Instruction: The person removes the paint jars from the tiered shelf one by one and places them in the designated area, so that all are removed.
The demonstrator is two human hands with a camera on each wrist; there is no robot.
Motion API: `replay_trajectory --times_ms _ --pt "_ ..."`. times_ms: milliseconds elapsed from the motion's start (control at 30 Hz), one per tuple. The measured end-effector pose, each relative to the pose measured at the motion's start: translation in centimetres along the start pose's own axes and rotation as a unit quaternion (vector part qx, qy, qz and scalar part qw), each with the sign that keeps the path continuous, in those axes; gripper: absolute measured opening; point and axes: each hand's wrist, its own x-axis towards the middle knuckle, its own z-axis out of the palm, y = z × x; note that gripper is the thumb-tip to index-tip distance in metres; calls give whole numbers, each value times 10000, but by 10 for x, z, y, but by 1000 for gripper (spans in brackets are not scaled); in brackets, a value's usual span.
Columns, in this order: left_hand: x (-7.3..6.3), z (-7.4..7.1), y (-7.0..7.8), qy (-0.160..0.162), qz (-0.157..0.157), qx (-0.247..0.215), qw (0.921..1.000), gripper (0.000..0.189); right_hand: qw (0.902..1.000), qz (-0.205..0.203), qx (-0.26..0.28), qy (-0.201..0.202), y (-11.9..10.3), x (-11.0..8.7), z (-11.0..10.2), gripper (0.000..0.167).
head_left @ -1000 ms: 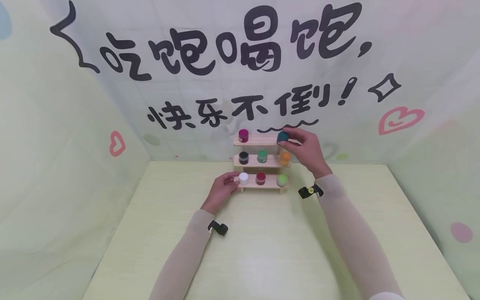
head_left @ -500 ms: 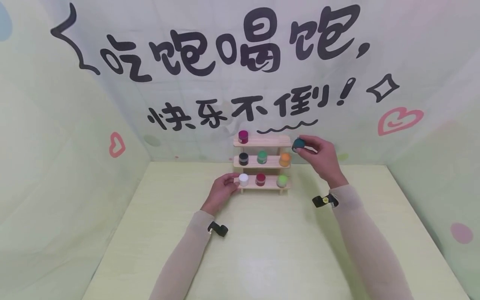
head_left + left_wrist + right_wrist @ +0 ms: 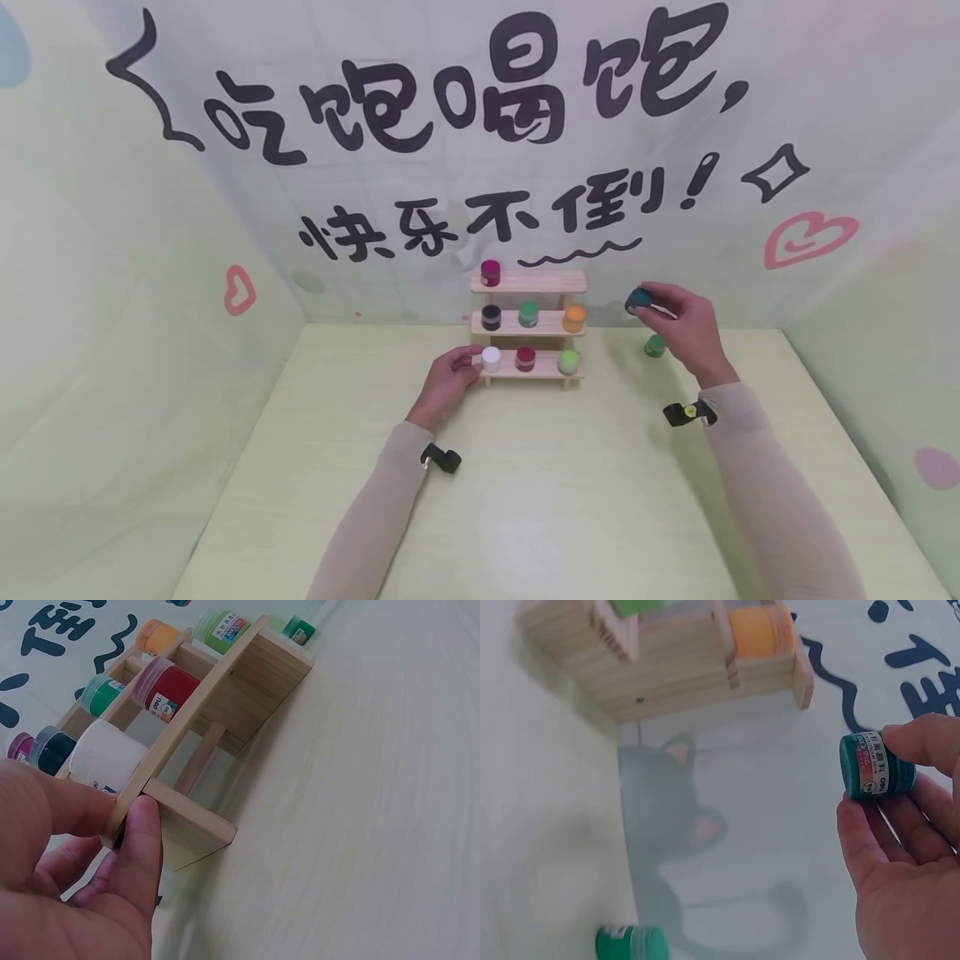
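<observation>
A three-tier wooden display rack [image 3: 536, 282] stands at the back of the table. My left hand [image 3: 444, 385] pinches the left end of its bottom shelf between thumb and fingers, beside a white paint jar [image 3: 107, 756]. To the right of the rack, my right hand [image 3: 692, 332] holds a teal paint jar [image 3: 871, 765] in the air, thumb on one side and fingers on the other. On the bottom tier are also a red jar [image 3: 525, 359] and a lime jar [image 3: 568, 362]. Black [image 3: 491, 317], green [image 3: 528, 314] and orange jars [image 3: 573, 318] fill the middle tier; a magenta jar [image 3: 491, 272] sits top left.
Another green jar [image 3: 656, 346] stands on the table [image 3: 540, 483], right of the rack and below my right hand. A printed cloth backdrop [image 3: 405, 179] with dark lettering rises close behind the rack, and cloth walls flank both sides.
My right hand has carried the teal jar from the right end of the top shelf out to the right and slightly down. The table's green jar has come into sight. My left hand stays put.
</observation>
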Motion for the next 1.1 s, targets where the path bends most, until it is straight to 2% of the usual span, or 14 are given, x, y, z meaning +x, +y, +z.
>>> replay_trajectory --times_ms 300,733,900,1100 --pt "2 0 -2 -42 40 -36 10000 37 9997 147 -171 87 37 0 -29 52" --pt "1 0 -3 -82 10 -16 10000 39 9940 593 -900 207 94 -10 -61 58" --pt "1 0 -3 -90 -14 -24 10000 38 9917 730 -1033 239 104 -12 -70 60" --pt "1 -1 -1 -119 5 12 9999 38 9838 935 -1527 78 111 -16 -77 63"
